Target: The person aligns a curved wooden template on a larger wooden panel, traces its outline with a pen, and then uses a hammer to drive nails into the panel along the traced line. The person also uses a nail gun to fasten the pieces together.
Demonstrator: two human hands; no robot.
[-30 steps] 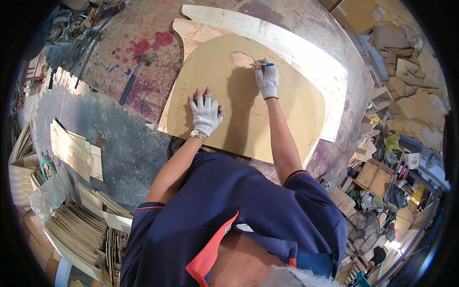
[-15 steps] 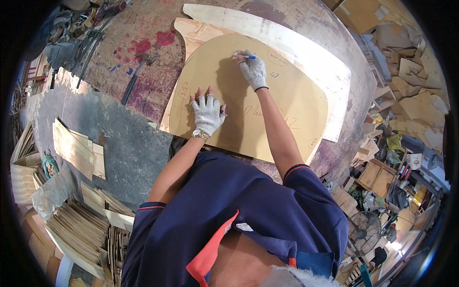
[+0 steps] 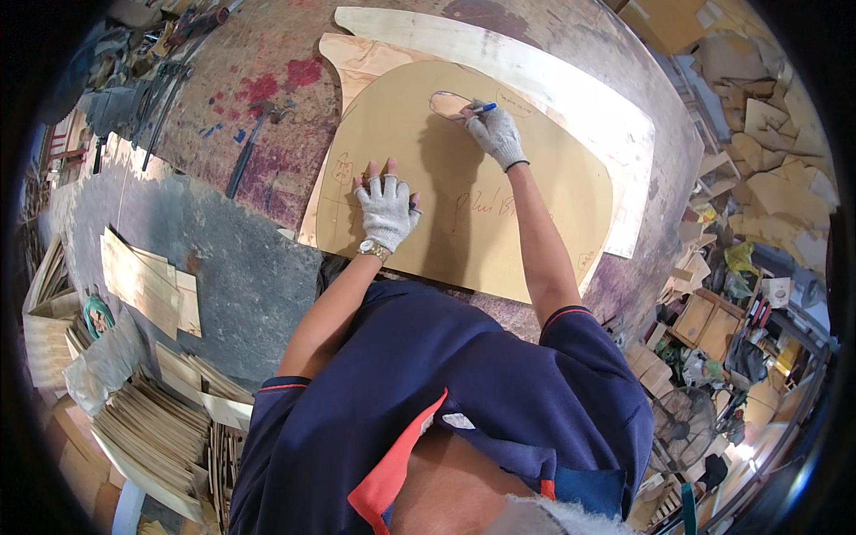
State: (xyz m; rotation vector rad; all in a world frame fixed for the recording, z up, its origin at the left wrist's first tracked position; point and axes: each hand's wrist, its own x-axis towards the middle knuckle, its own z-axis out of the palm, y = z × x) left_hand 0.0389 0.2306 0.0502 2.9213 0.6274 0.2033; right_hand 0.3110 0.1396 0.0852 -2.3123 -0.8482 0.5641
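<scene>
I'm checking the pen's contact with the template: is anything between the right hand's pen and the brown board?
Nothing visible does. The right hand holds the blue pen with its tip at the brown board, beside the oval cutout.

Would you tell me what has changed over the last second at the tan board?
The right hand with the blue pen slid left along the oval cut-out. The left hand stayed flat on the tan board, which has not shifted.
</scene>
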